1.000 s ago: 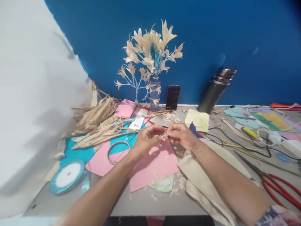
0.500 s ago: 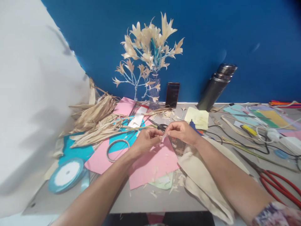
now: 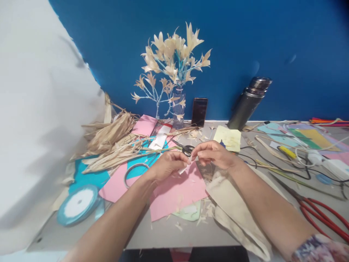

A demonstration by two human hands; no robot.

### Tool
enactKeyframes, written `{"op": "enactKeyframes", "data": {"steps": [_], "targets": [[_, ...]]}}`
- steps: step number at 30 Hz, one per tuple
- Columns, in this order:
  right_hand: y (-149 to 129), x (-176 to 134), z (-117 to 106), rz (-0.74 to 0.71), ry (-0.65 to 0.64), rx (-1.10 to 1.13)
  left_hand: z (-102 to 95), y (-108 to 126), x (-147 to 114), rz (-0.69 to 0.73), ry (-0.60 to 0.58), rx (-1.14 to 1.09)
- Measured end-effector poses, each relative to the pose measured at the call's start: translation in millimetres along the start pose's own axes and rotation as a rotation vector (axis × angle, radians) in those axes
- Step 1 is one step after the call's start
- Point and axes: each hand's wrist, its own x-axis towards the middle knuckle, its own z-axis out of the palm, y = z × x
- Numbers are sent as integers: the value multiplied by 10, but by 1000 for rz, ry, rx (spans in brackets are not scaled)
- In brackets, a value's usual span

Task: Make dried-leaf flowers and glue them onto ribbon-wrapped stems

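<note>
Over the pink sheet (image 3: 177, 196), my left hand (image 3: 170, 165) pinches a small pale strip (image 3: 184, 169) that looks like dried husk. The strip's lower end sticks out below the left fingers. My right hand (image 3: 214, 154) is closed at the strip's upper end, its fingertips meeting those of the left hand. Just behind the fingers lies a pair of black-handled scissors (image 3: 187, 149). Left of my left hand is a grey ring of tape (image 3: 128, 177). Pale scraps (image 3: 201, 219) are scattered around the pink sheet.
Dried husks (image 3: 109, 136) are heaped at left, near a blue ribbon spool (image 3: 77, 205). A bottle (image 3: 179, 103) with husk flowers (image 3: 174, 54), a phone (image 3: 199, 112) and a flask (image 3: 248, 103) stand behind. Cloth (image 3: 234, 203) lies under my right forearm; red-handled shears (image 3: 319, 211) lie right.
The pale strip now shows more below my left fingers. My right hand has shifted slightly, its fingers a little less tightly bunched. The whole view has tilted up slightly.
</note>
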Motion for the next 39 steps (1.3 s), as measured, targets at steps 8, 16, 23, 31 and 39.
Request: {"op": "enactKeyframes", "data": {"steps": [8, 16, 23, 31, 39], "targets": [[82, 101, 201, -13, 366, 120, 71, -21, 39, 131, 200, -304], [281, 93, 560, -52, 360, 348, 233, -93, 23, 346, 418, -81], [327, 124, 567, -11, 452, 303, 290, -157, 33, 403, 509, 26], [277, 117, 556, -134, 583, 57, 392, -129, 1, 348, 472, -50], [177, 52, 511, -247, 352, 86, 91, -28, 74, 273, 512, -47]]}}
